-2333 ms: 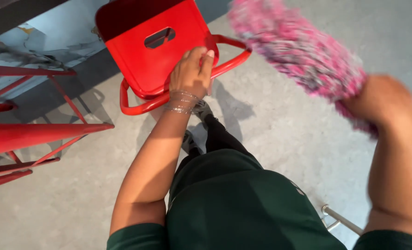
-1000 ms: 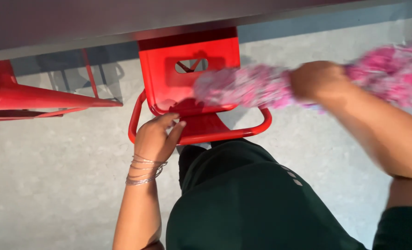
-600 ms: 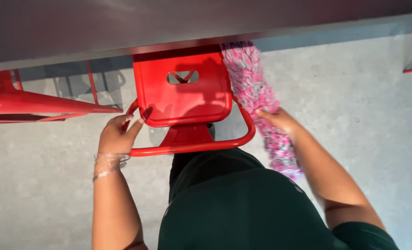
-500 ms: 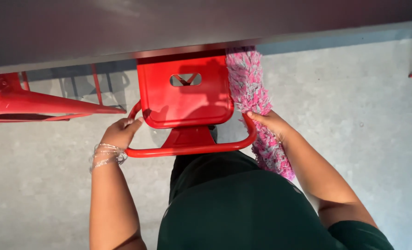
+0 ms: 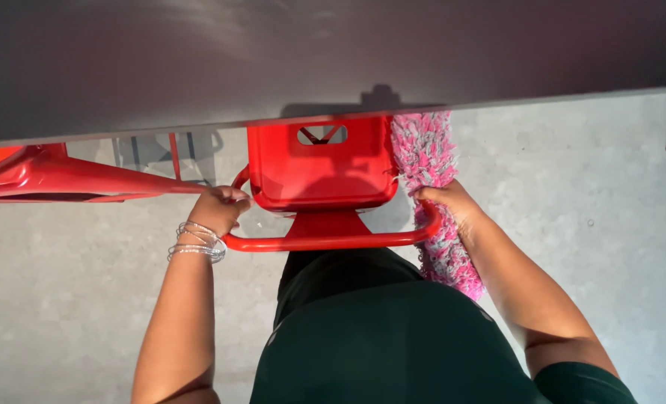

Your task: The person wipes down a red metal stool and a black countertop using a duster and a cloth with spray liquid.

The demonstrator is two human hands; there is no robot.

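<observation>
Gripping red chair (image 5: 321, 176) (seat half-hidden), left hand (image 5: 217, 211), right hand (image 5: 449, 203)

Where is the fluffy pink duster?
In the head view the pink duster is in the right hand, pressed against the red chair's right side, just below the table edge.

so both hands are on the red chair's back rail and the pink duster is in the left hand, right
Not quite: the pink duster is in the right hand, pressed against the rail, not the left. The head view shows the left hand, with its bangles, holding only the curved back rail of the red chair. Both hands are on the rail, as you said.
</observation>
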